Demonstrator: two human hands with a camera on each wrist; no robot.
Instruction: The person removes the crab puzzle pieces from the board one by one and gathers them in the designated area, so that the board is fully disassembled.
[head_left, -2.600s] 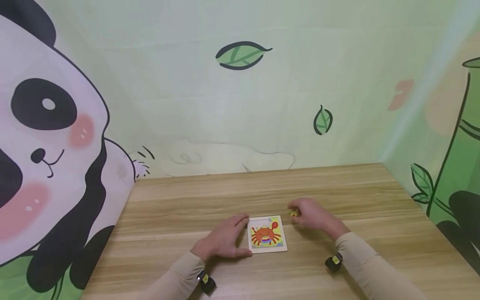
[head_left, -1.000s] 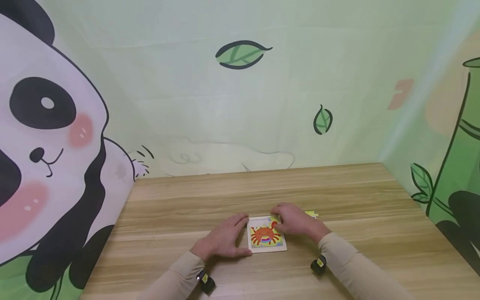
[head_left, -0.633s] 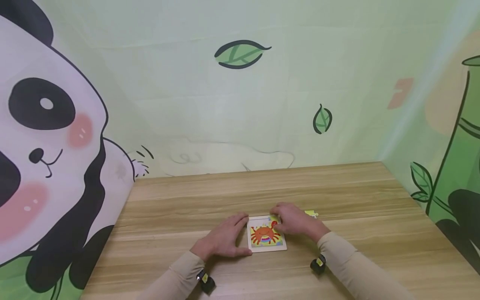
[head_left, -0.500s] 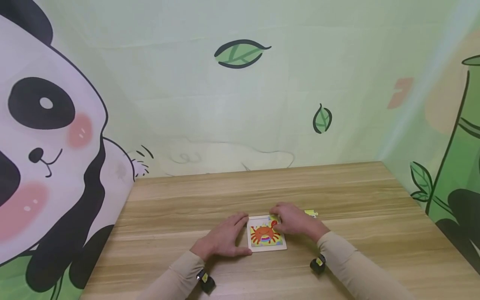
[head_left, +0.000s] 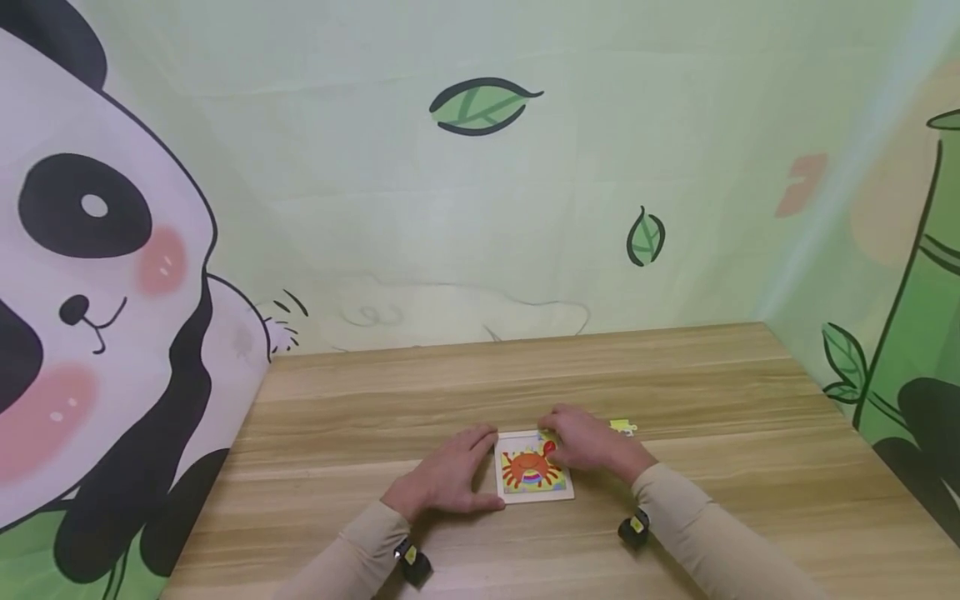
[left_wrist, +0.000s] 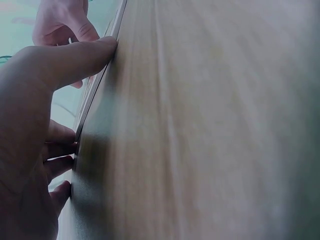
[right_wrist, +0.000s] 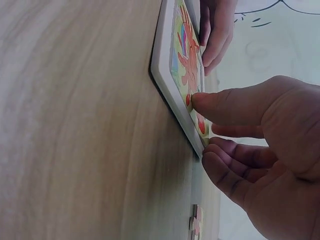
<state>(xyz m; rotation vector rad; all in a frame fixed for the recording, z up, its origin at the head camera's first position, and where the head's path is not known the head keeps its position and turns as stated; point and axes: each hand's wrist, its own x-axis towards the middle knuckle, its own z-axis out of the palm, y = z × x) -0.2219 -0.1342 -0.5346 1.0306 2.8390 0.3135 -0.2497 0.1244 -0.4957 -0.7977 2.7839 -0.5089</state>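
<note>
A square crab jigsaw puzzle [head_left: 531, 471] in a pale frame lies on the wooden table. My left hand [head_left: 450, 473] rests at its left side, thumb at the near corner and forefinger at the far one. In the left wrist view the left thumb [left_wrist: 82, 62] touches the frame's edge. At the far right corner my right hand [head_left: 585, 437] pinches a puzzle piece [right_wrist: 201, 123], the thumb on the picture by the red claw. Part of that corner is hidden under the fingers. Behind the right hand lies a loose yellow puzzle piece [head_left: 622, 427].
The wooden table [head_left: 360, 400] stretches around the puzzle to a printed backdrop [head_left: 480, 217] with leaves and a panda. Black wrist cameras [head_left: 412, 565] sit below both sleeves.
My right hand has come left from beside the puzzle, bringing a piece onto its far right corner, and uncovering the loose yellow piece. Lately it has barely shifted. My left hand has stayed put.
</note>
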